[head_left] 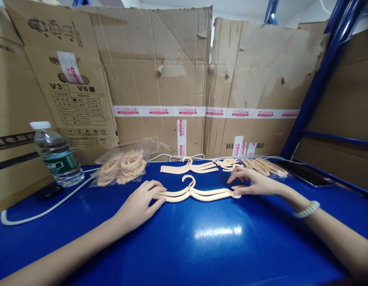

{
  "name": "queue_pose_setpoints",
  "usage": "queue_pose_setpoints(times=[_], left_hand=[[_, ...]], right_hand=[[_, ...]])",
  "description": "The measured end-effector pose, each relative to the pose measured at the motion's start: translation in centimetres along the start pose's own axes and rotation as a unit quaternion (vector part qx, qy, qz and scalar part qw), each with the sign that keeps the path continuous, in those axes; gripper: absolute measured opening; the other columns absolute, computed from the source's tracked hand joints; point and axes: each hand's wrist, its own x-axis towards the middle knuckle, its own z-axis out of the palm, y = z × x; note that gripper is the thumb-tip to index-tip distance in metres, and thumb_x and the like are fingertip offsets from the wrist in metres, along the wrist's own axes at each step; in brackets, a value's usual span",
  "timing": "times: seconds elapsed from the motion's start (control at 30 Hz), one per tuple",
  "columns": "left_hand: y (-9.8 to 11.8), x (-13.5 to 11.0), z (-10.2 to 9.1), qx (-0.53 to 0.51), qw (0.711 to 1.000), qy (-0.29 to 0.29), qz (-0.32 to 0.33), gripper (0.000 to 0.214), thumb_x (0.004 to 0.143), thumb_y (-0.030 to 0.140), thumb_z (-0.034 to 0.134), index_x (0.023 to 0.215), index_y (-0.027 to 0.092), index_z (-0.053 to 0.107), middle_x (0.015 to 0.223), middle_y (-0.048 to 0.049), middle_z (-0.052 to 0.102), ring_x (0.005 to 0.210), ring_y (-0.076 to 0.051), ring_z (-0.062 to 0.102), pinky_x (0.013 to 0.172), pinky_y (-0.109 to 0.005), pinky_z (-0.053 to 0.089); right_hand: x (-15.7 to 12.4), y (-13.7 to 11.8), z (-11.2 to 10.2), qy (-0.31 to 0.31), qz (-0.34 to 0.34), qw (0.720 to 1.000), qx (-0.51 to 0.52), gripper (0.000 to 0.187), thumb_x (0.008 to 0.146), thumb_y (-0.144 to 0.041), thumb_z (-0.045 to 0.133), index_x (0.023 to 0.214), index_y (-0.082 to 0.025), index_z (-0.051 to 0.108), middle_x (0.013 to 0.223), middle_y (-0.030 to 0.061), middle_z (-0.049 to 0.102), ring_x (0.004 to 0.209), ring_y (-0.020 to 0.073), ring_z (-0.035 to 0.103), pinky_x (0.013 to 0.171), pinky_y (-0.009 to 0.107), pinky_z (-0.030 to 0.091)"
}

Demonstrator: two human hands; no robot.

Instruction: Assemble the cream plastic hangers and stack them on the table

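A cream plastic hanger [198, 193] lies flat on the blue table [184, 246] in front of me, hook pointing away. My left hand [142, 204] grips its left end, fingers curled over the arm. My right hand [255, 183] pinches its right end between thumb and fingers; a pale coiled band sits on that wrist. Behind it lies a small stack of the same hangers [189, 167].
A clear bag of cream plastic rings [122, 167] sits left of centre, a water bottle [57, 155] and white cable [47, 208] farther left. Loose cream parts [261, 166] and a dark phone [305, 174] lie right. Cardboard walls [160, 79] stand behind; a blue frame post [320, 79] rises at right.
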Motion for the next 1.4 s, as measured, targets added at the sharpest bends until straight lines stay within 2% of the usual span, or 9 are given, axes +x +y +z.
queue_pose_setpoints(times=[0.13,0.3,0.47,0.6,0.77,0.93,1.03,1.13,1.4], left_hand=[[-0.2,0.1,0.4,-0.025,1.0,0.014,0.004,0.021,0.093,0.027,0.05,0.104,0.022,0.067,0.105,-0.0056,0.065,0.095,-0.021,0.062,0.088,-0.037,0.051],[-0.1,0.5,0.7,-0.03,0.999,0.025,0.009,0.022,0.093,0.027,0.049,0.104,0.021,0.067,0.103,-0.0061,0.066,0.094,-0.022,0.062,0.087,-0.038,0.051],[-0.4,0.7,0.9,-0.034,0.999,0.023,0.001,0.023,0.093,0.026,0.049,0.105,0.021,0.068,0.104,-0.0061,0.067,0.095,-0.022,0.062,0.088,-0.039,0.051],[-0.4,0.4,0.9,-0.037,0.998,0.048,-0.012,0.026,0.091,0.028,0.051,0.11,0.021,0.065,0.109,-0.0078,0.066,0.1,-0.024,0.062,0.089,-0.04,0.051],[-0.1,-0.1,0.7,-0.026,0.997,0.067,-0.022,0.03,0.09,0.03,0.051,0.117,0.021,0.06,0.118,-0.0094,0.063,0.111,-0.026,0.059,0.096,-0.044,0.049],[0.0,-0.3,0.5,-0.026,0.998,0.063,-0.016,0.026,0.092,0.03,0.049,0.114,0.021,0.059,0.118,-0.0086,0.062,0.112,-0.025,0.058,0.097,-0.043,0.047],[0.1,-0.3,0.5,-0.024,0.997,0.066,-0.019,0.025,0.092,0.031,0.048,0.112,0.021,0.06,0.118,-0.0084,0.061,0.112,-0.025,0.058,0.097,-0.043,0.048],[0.2,-0.2,0.3,-0.02,0.997,0.065,-0.024,0.024,0.092,0.031,0.048,0.11,0.021,0.06,0.118,-0.009,0.061,0.112,-0.026,0.058,0.097,-0.043,0.048],[0.3,-0.1,0.1,-0.03,0.998,0.052,-0.036,0.022,0.094,0.032,0.045,0.106,0.021,0.06,0.116,-0.009,0.06,0.111,-0.026,0.056,0.096,-0.044,0.047]], right_hand=[[0.6,-0.9,1.4,0.003,-0.039,0.999,0.026,0.038,0.077,-0.052,0.069,0.096,-0.02,0.071,0.099,0.0082,0.062,0.091,0.0237,0.058,0.077,0.034,0.047],[1.1,-0.9,2.0,-0.007,-0.041,0.999,0.019,0.029,0.081,-0.045,0.065,0.088,-0.017,0.07,0.084,0.005,0.067,0.073,0.018,0.057,0.066,0.029,0.044],[1.4,-0.4,2.2,0.002,-0.018,1.0,0.011,0.033,0.081,-0.047,0.064,0.089,-0.016,0.07,0.082,0.0056,0.067,0.071,0.0175,0.055,0.064,0.029,0.042],[1.2,-0.5,2.0,0.009,-0.014,1.0,0.02,0.039,0.079,-0.052,0.065,0.094,-0.016,0.07,0.087,0.0066,0.068,0.074,0.0192,0.056,0.064,0.03,0.043],[0.6,0.1,0.4,0.096,0.042,0.992,0.068,0.046,0.085,-0.059,0.054,0.101,-0.019,0.07,0.102,0.0083,0.069,0.09,0.0262,0.06,0.076,0.036,0.045],[0.6,0.9,-0.5,0.189,0.122,0.965,0.132,0.055,0.071,-0.069,0.062,0.084,-0.017,0.071,0.088,0.0099,0.07,0.087,0.0296,0.062,0.077,0.038,0.047],[0.7,1.0,-0.3,0.202,0.156,0.955,0.154,0.055,0.065,-0.07,0.064,0.077,-0.017,0.069,0.074,0.0082,0.067,0.076,0.0265,0.062,0.068,0.035,0.047],[0.8,1.0,-0.1,0.206,0.166,0.951,0.158,0.051,0.063,-0.067,0.066,0.072,-0.017,0.068,0.07,0.0077,0.066,0.07,0.0246,0.061,0.064,0.034,0.046],[0.8,2.1,0.1,0.233,0.181,0.944,0.146,0.043,0.064,-0.059,0.065,0.07,-0.017,0.068,0.068,0.0082,0.068,0.072,0.0255,0.063,0.068,0.035,0.047]])
